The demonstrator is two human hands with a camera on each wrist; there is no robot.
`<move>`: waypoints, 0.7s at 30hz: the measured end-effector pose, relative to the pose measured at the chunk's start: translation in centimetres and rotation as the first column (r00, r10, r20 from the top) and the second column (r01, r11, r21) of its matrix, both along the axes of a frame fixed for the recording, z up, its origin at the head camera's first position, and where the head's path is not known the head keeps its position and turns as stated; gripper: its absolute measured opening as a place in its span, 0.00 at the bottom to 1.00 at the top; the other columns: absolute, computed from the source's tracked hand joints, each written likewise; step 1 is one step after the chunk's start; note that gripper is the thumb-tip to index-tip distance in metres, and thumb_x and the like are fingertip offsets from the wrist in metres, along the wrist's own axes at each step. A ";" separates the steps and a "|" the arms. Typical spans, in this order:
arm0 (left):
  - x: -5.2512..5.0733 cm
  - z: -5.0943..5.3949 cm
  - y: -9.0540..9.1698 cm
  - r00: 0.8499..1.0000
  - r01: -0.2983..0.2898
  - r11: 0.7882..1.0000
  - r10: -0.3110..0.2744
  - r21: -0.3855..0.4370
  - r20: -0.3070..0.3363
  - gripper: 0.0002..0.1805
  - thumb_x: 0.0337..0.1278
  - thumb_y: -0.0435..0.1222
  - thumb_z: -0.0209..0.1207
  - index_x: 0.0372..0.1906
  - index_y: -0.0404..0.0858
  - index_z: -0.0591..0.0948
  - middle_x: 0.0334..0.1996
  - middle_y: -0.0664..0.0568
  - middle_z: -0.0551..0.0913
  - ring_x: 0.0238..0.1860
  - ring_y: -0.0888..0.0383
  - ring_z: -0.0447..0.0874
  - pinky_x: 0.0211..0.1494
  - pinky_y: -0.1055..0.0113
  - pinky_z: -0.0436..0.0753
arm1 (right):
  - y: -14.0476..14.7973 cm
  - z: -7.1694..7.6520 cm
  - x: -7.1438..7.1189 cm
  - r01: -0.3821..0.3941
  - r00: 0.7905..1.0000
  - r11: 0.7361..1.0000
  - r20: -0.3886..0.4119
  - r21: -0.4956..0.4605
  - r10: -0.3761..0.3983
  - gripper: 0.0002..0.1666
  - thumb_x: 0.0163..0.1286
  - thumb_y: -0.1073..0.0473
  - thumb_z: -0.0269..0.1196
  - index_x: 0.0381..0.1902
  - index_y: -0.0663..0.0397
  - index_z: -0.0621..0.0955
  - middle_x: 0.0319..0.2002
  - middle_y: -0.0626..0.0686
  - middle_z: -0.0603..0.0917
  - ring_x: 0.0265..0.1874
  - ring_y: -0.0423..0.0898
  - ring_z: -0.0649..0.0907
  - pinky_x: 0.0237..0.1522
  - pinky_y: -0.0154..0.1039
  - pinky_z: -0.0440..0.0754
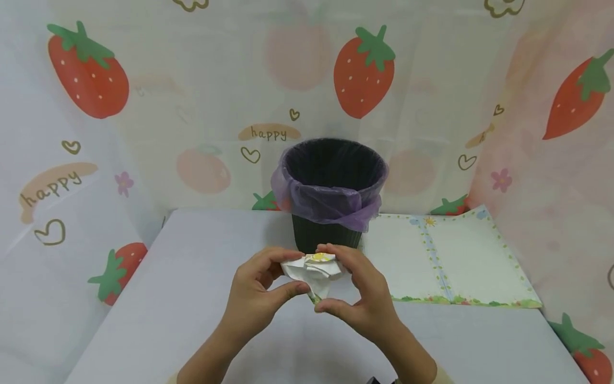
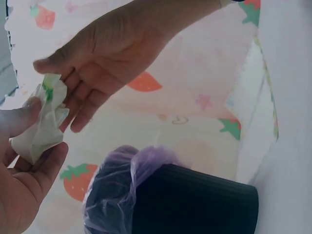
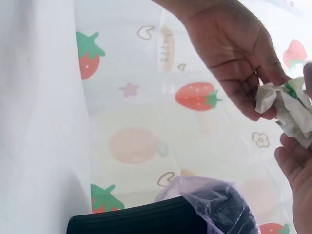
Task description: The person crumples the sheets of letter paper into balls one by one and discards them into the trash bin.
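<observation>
A crumpled piece of white paper with yellow and green print is held up between both hands, over the table in front of the bin. My left hand pinches its left side between thumb and fingers. On the other side, my right hand has fingertips at the top edge and thumb at the bottom corner. In the left wrist view, the paper shows a green patch near its upper end. The right wrist view also shows the folded, creased paper between the hands.
Behind the hands stands a black bin lined with a purple plastic bag. An open booklet or sheet with a floral border lies on the white table at the right. Strawberry-print cloth hangs around the back and sides.
</observation>
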State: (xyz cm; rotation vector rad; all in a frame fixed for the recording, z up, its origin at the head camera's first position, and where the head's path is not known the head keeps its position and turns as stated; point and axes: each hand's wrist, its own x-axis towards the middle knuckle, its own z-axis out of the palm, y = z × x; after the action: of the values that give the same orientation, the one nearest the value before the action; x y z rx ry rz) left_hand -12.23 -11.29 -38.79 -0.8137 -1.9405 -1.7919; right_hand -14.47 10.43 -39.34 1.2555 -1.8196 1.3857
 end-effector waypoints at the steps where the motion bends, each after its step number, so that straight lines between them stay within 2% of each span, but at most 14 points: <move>1: 0.1 0.1 0.0 1.000 -0.002 1.000 0.002 0.005 0.011 0.27 0.45 0.25 0.76 0.54 0.38 0.83 0.50 0.45 0.85 0.43 0.52 0.87 0.51 0.62 0.88 | 0.0 0.1 0.1 0.002 1.000 1.000 -0.029 -0.001 -0.002 0.50 0.59 0.46 0.76 0.70 0.69 0.70 0.63 0.62 0.79 0.63 0.52 0.79 0.63 0.33 0.79; 4: 0.5 0.1 0.1 0.999 -0.014 1.000 0.014 0.015 0.052 0.25 0.45 0.26 0.76 0.52 0.37 0.84 0.48 0.46 0.86 0.41 0.53 0.87 0.51 0.63 0.88 | -0.1 0.2 0.2 0.031 0.996 0.999 -0.089 0.008 -0.030 0.47 0.58 0.46 0.78 0.66 0.68 0.74 0.60 0.60 0.82 0.59 0.51 0.81 0.61 0.32 0.79; 6: 0.5 0.0 0.2 0.996 -0.005 1.000 0.002 0.030 0.084 0.22 0.46 0.26 0.76 0.50 0.36 0.84 0.46 0.45 0.86 0.40 0.53 0.87 0.49 0.63 0.89 | 0.0 0.1 0.1 0.053 0.991 0.999 -0.124 0.000 -0.053 0.38 0.61 0.51 0.77 0.62 0.68 0.77 0.55 0.60 0.85 0.54 0.50 0.84 0.57 0.32 0.81; 8: 0.6 0.0 0.4 0.993 0.007 0.999 -0.012 0.042 0.116 0.20 0.47 0.27 0.76 0.48 0.36 0.84 0.44 0.45 0.86 0.40 0.54 0.87 0.46 0.63 0.89 | 0.1 0.1 0.1 0.055 0.989 0.998 -0.138 -0.022 -0.058 0.30 0.62 0.56 0.76 0.56 0.68 0.79 0.51 0.60 0.86 0.49 0.50 0.85 0.53 0.32 0.83; 10: 0.6 -0.1 0.5 0.991 0.013 0.998 -0.020 0.055 0.134 0.17 0.47 0.28 0.76 0.44 0.36 0.84 0.41 0.45 0.86 0.39 0.55 0.87 0.44 0.63 0.89 | 0.2 0.0 0.1 0.031 0.992 0.999 -0.117 -0.041 -0.035 0.25 0.61 0.61 0.77 0.51 0.68 0.81 0.47 0.61 0.87 0.45 0.49 0.86 0.49 0.31 0.84; 14: 0.5 -0.5 0.9 0.990 0.031 0.996 -0.043 0.089 0.138 0.12 0.46 0.27 0.76 0.35 0.35 0.83 0.35 0.44 0.85 0.38 0.56 0.86 0.39 0.62 0.90 | 0.3 -0.2 0.3 -0.062 0.998 0.994 0.016 -0.093 0.064 0.23 0.52 0.75 0.77 0.45 0.67 0.81 0.43 0.62 0.87 0.41 0.47 0.87 0.43 0.34 0.88; 17: 0.2 -0.8 1.1 0.986 0.020 0.994 -0.038 0.111 0.165 0.12 0.46 0.27 0.76 0.35 0.36 0.84 0.35 0.45 0.86 0.37 0.56 0.86 0.38 0.62 0.90 | 0.2 -0.4 0.5 -0.080 0.984 0.988 0.146 -0.130 0.099 0.23 0.50 0.80 0.75 0.44 0.65 0.81 0.42 0.61 0.87 0.41 0.47 0.88 0.42 0.37 0.89; 19: 0.1 -1.0 1.2 0.985 -0.026 0.995 0.010 0.095 0.171 0.15 0.47 0.28 0.76 0.40 0.38 0.85 0.39 0.47 0.86 0.39 0.56 0.86 0.42 0.64 0.90 | 0.1 -0.5 0.6 -0.043 0.970 0.989 0.230 -0.143 0.076 0.22 0.52 0.79 0.75 0.43 0.63 0.81 0.43 0.61 0.87 0.42 0.46 0.89 0.42 0.38 0.90; 21: 0.0 -1.2 1.5 0.982 -0.114 0.991 0.102 0.066 0.156 0.20 0.46 0.31 0.78 0.45 0.41 0.82 0.43 0.51 0.85 0.42 0.56 0.86 0.48 0.67 0.88 | -0.1 -0.6 0.6 0.011 0.954 0.989 0.299 -0.151 0.035 0.20 0.53 0.78 0.74 0.43 0.63 0.81 0.45 0.61 0.88 0.43 0.46 0.89 0.44 0.39 0.89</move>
State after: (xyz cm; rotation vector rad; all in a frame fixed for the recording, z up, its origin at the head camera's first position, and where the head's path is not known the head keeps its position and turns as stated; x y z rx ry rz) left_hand -12.25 -9.84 -39.98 -0.5504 -1.9573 -1.8970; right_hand -13.83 10.38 -39.93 1.0233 -1.8605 1.7658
